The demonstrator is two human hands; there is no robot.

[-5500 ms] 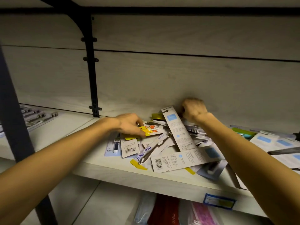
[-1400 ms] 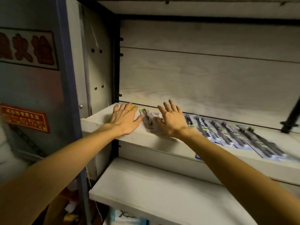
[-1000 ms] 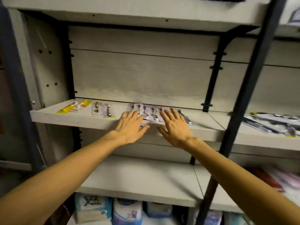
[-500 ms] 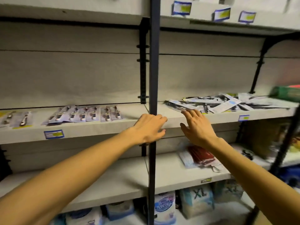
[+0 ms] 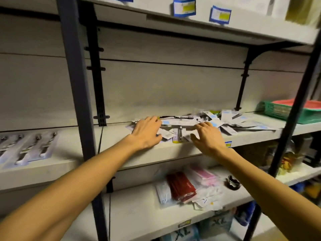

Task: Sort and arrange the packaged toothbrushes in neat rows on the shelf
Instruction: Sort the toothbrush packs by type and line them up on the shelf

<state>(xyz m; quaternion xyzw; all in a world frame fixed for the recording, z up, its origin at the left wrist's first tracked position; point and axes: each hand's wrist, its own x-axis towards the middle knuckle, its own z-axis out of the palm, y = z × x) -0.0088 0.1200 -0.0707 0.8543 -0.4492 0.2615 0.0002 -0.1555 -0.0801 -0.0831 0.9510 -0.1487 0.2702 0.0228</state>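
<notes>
Toothbrush packs [image 5: 194, 124] lie heaped on the middle shelf [image 5: 121, 153], right of the dark upright post [image 5: 76, 94]. My left hand [image 5: 146, 132] rests flat on the heap's near end, fingers loosely spread; my right hand [image 5: 207, 136] hovers spread beside it, pinching nothing. They look light, stiff and slippery, so I'd take them by the card edges. One card reads roughly "JING PAI"; the shelf-edge price tags [image 5: 219, 14] above are unreadable.

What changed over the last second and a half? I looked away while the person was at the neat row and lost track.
Both hands left the neat row of packaged toothbrushes and moved right, past the upright post. Now the left hand and right hand reach, fingers spread, onto the jumbled pile of toothbrush packs; neither grips anything. The row lies as arranged, and the pile is still unsorted.
</notes>
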